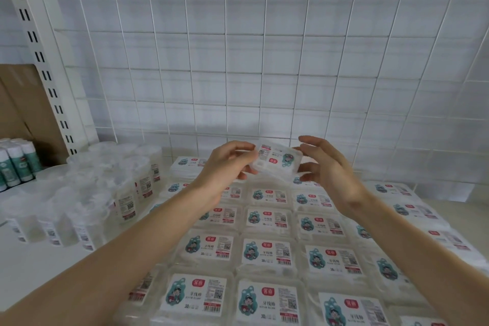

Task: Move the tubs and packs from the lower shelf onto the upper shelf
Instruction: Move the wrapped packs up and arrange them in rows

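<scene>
Shelf (39,259): white, below the forearms, packed with rows of flat labelled packs (267,251).
Left hand (227,164): curled round the left end of one raised pack (275,161).
Right hand (325,167): fingertips pinching its right end.
Tubs (105,180): clear, clustered left of the hands.
Backdrop: white wire grid (238,61) beyond the hands; slotted upright (34,47), cardboard (23,108) far left.

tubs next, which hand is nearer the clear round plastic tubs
Left. The left hand grips the small clear plastic pack just right of the clear round plastic tubs; the right hand is farther right, at the pack's other end.
</scene>
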